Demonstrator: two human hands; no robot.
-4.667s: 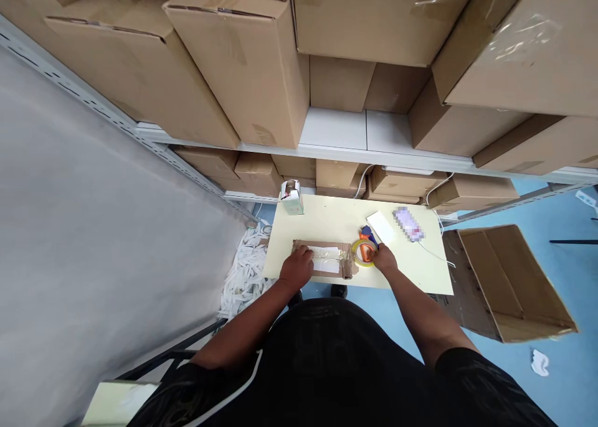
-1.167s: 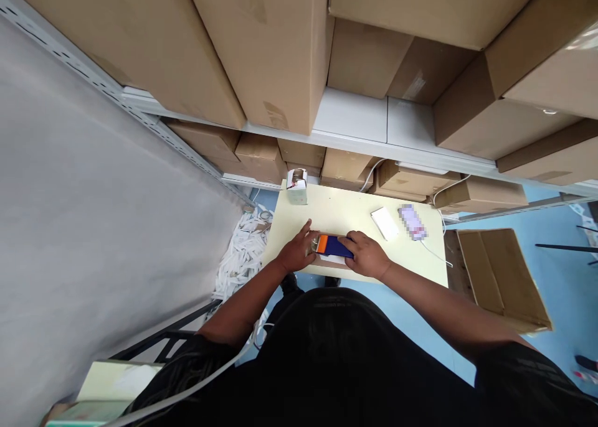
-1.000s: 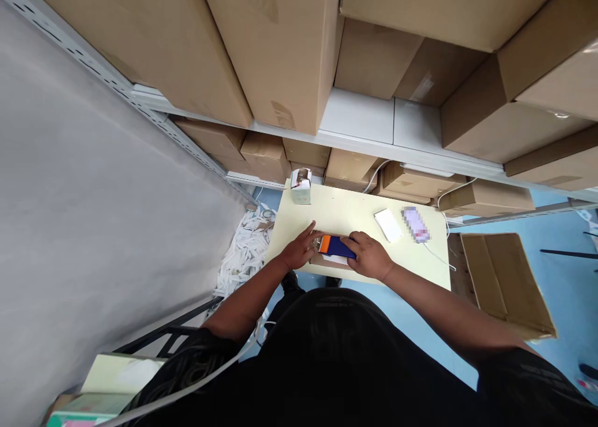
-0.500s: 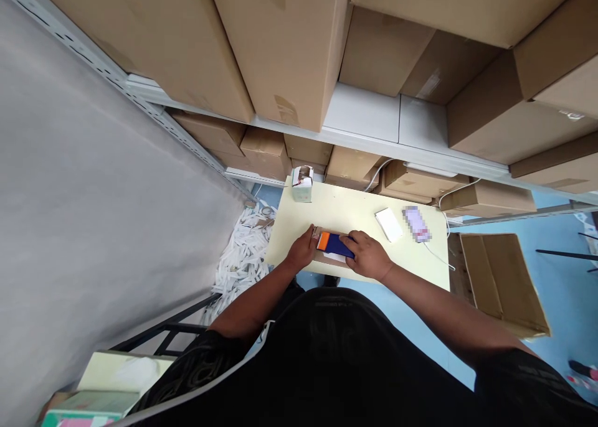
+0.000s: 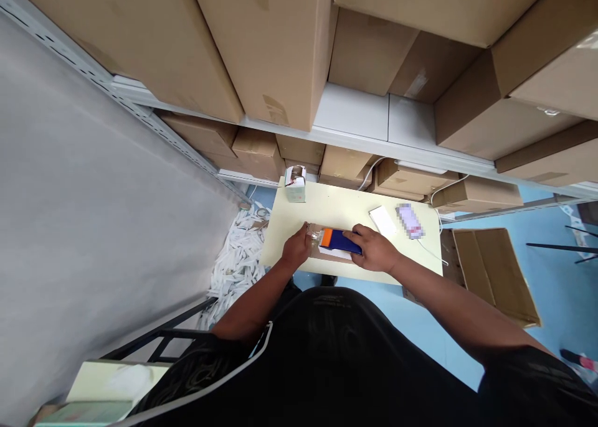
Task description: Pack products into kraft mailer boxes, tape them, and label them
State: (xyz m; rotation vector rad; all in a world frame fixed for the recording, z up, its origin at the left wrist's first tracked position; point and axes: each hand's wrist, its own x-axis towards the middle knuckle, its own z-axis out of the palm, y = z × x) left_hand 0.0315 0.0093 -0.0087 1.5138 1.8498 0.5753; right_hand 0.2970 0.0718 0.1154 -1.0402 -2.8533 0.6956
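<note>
Black short-sleeved shirt (image 5: 327, 365) at six o'clock, faint dark print on its front; left sleeve (image 5: 200, 368), at seven, bears glossy dark markings; right sleeve (image 5: 532, 377), at four, is black. White cable (image 5: 238, 378) slants toward seven. Left hand (image 5: 295, 249) and right hand (image 5: 374, 249) are bare.

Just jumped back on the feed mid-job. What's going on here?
A person stands at a pale table, both hands at a small cardboard package. The left hand is at its left end, while the right hand holds a blue-and-orange tape dispenser over it; whether they touch is unclear. Shiny clear tape shows near the left hand. Farther back are a torn-open carton, a flat white item and a pixelated purple device.
</note>
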